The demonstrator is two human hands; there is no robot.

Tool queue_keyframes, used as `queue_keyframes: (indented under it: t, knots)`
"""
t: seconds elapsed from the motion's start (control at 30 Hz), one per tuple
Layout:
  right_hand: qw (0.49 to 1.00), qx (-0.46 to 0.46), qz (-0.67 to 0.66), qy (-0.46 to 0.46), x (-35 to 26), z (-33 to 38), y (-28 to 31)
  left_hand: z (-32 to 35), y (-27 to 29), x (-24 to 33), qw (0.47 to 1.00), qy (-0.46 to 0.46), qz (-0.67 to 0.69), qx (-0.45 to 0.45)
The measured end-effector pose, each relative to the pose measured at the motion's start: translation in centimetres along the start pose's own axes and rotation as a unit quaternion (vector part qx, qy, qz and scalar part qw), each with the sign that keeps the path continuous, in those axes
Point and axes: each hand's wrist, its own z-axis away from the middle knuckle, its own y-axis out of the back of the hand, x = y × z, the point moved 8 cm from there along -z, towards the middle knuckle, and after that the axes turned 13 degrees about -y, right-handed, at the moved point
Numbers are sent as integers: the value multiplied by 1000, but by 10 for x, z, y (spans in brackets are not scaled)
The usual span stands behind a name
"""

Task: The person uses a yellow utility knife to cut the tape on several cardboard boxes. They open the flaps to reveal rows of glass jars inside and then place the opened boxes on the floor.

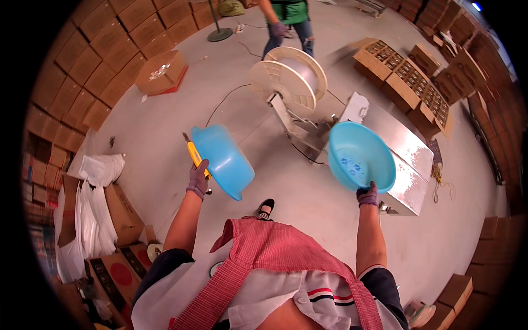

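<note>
Out to the left, my left hand [198, 179], in a dark purplish glove, is closed on a yellow box cutter [193, 154] and the rim of a blue plastic basin [226, 163]. That basin is tipped on its side, its outside facing right. My right hand [368, 195], gloved alike, grips the near rim of a second blue basin [374, 159], thumb over the edge. Blue flowers are printed on its inside bottom, which is turned toward me. Part of a shiny metal machine [410, 187] is hidden behind this basin.
A large cream reel [283, 85] of clear film stands ahead on a metal arm. Beyond it is another person [290, 14] in a green apron. Cartons of glass jars [404, 82] sit far right. Stacked boxes [82, 71] line the left, with an open carton [162, 71] before them.
</note>
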Motion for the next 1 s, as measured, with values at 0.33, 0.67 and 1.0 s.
queue_keyframes:
  t: [0.33, 0.67, 1.0]
  knots:
    - [947, -68, 314, 21, 35, 0, -60, 7, -25, 14, 990, 41, -112, -74]
    - [868, -351, 318, -152, 177, 255, -63, 136, -247, -29, 815, -154, -334, -448]
    - [931, -295, 213, -6, 56, 269, 129, 392, -359, -75, 731, -13, -141, -668]
